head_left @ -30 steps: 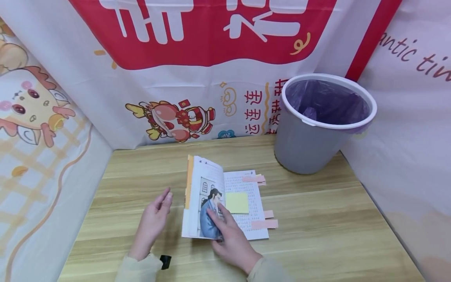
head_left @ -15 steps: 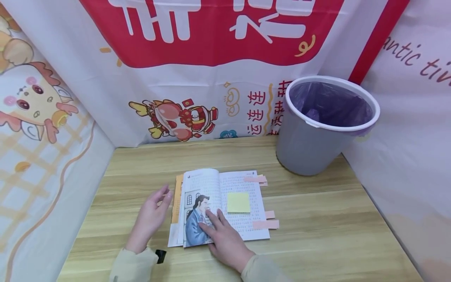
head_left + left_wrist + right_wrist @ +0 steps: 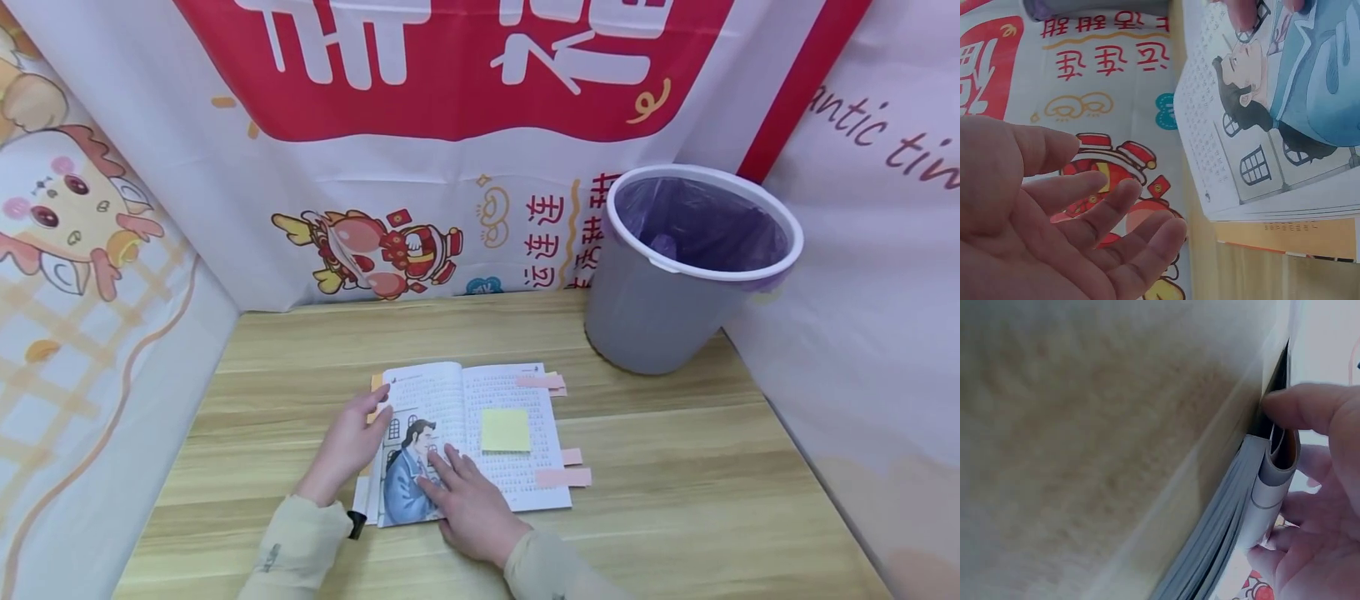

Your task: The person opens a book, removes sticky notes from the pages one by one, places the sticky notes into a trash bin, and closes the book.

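An open book point(image 3: 431, 387) lies on the wooden table, its left page showing a drawing of a figure in blue point(image 3: 405, 492). On the right page sits a yellow sticky note point(image 3: 506, 430), and pink tabs point(image 3: 564, 477) stick out past that page's edge. My right hand point(image 3: 480, 512) rests with spread fingers on the lower left page, near the spine. Loosely bent, the fingers of my left hand point(image 3: 348, 442) hover by the book's left edge, holding nothing. An orange cover strip point(image 3: 1279, 236) shows beneath the pages in the left wrist view.
A grey bin point(image 3: 652, 308) with a purple liner stands at the back right of the table point(image 3: 675, 467). Printed cloth point(image 3: 420, 183) hangs behind and on both sides. A black strap piece point(image 3: 357, 523) shows by my left cuff.
The raised left-hand pages have come down flat to the left under my right hand. My left hand has moved right, up to the book's left edge.
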`<act>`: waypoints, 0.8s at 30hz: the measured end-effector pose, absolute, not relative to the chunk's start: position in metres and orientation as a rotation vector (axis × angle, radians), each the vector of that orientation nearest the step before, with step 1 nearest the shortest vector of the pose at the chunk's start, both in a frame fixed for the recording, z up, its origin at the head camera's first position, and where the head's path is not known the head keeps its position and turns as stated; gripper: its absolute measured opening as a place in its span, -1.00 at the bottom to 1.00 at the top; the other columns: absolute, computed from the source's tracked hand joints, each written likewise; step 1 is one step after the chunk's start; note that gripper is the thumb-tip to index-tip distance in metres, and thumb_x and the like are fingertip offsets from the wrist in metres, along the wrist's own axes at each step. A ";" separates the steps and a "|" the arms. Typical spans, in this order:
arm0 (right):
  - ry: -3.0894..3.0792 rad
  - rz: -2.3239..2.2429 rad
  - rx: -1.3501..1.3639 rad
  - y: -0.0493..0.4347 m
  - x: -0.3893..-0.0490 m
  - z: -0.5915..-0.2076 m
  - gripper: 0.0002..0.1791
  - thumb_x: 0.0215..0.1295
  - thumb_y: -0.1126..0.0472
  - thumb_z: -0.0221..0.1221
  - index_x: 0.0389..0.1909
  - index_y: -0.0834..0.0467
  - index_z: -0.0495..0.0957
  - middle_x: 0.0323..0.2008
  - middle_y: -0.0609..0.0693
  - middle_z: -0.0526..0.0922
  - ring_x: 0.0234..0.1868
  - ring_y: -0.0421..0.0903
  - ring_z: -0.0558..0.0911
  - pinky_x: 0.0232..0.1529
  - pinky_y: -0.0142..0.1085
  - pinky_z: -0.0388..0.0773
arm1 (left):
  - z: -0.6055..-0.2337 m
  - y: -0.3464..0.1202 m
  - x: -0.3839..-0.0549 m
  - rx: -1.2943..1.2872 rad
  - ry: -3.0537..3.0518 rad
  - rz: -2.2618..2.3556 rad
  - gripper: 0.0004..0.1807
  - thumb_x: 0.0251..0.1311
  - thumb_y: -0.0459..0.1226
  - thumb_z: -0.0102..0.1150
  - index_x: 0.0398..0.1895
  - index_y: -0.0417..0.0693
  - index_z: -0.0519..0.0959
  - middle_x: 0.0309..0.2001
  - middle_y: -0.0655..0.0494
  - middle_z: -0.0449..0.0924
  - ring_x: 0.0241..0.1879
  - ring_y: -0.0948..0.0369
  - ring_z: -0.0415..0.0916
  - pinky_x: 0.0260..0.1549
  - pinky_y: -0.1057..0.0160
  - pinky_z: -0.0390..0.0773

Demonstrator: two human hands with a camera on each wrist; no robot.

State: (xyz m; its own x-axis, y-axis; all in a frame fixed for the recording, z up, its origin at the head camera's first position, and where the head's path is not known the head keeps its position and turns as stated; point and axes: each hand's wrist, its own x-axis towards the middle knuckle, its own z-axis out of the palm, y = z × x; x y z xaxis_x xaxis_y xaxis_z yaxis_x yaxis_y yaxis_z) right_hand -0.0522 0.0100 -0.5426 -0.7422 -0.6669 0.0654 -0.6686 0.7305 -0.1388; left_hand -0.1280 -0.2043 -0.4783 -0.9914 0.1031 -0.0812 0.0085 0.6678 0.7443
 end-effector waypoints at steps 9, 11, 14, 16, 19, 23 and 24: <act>-2.958 0.061 1.248 0.003 -0.060 -0.539 -0.33 0.35 -0.19 0.12 0.43 -0.06 0.35 0.51 0.11 0.14 0.52 0.07 0.08 0.47 0.08 0.03 | -0.496 -0.198 -0.139 0.299 2.795 1.128 -0.54 0.43 -0.41 -0.08 0.36 -0.31 0.38 0.32 -0.32 0.36 0.35 -0.22 0.24 0.34 -0.18 0.20; -2.956 0.038 1.256 0.003 -0.060 -0.539 -0.33 0.36 -0.22 0.10 0.44 -0.06 0.35 0.51 0.12 0.13 0.52 0.06 0.08 0.47 0.08 0.03 | -0.499 -0.196 -0.141 0.362 2.806 1.095 -0.55 0.40 -0.45 -0.09 0.34 -0.34 0.38 0.32 -0.32 0.37 0.35 -0.22 0.25 0.34 -0.18 0.20; -2.944 0.018 1.261 0.003 -0.061 -0.539 -0.32 0.37 -0.24 0.09 0.44 -0.06 0.34 0.51 0.12 0.14 0.52 0.06 0.09 0.46 0.08 0.04 | -0.505 -0.194 -0.143 0.428 2.793 1.056 -0.55 0.41 -0.46 -0.11 0.35 -0.35 0.37 0.36 -0.33 0.31 0.38 -0.25 0.18 0.36 -0.19 0.15; -2.939 0.021 1.262 0.003 -0.061 -0.540 -0.31 0.36 -0.25 0.09 0.44 -0.05 0.34 0.51 0.12 0.14 0.52 0.06 0.09 0.46 0.08 0.04 | -0.512 -0.193 -0.144 0.469 2.767 1.016 -0.54 0.44 -0.44 -0.14 0.37 -0.34 0.35 0.40 -0.34 0.24 0.40 -0.29 0.10 0.37 -0.22 0.10; -2.938 0.032 1.267 0.004 -0.061 -0.541 -0.29 0.35 -0.26 0.10 0.45 -0.05 0.33 0.51 0.13 0.13 0.52 0.06 0.08 0.47 0.08 0.03 | -0.523 -0.192 -0.144 0.499 2.713 0.923 -0.53 0.50 -0.38 -0.19 0.42 -0.30 0.30 0.45 -0.32 0.14 0.43 -0.31 -0.01 0.39 -0.23 0.03; -2.955 0.055 1.279 0.005 -0.062 -0.542 -0.30 0.37 -0.24 0.09 0.46 -0.06 0.31 0.52 0.13 0.10 0.53 0.06 0.05 0.47 0.07 0.00 | -0.537 -0.189 -0.142 0.576 2.703 0.774 -0.51 0.52 -0.33 -0.20 0.45 -0.31 0.23 0.47 -0.34 0.07 0.45 -0.30 -0.06 0.39 -0.24 0.02; -2.961 0.062 1.280 0.006 -0.062 -0.541 -0.30 0.37 -0.23 0.10 0.46 -0.06 0.31 0.52 0.12 0.11 0.53 0.06 0.04 0.47 0.07 0.00 | -0.539 -0.188 -0.141 0.602 2.713 0.741 -0.50 0.52 -0.32 -0.19 0.45 -0.32 0.23 0.47 -0.35 0.07 0.44 -0.31 -0.06 0.38 -0.25 0.03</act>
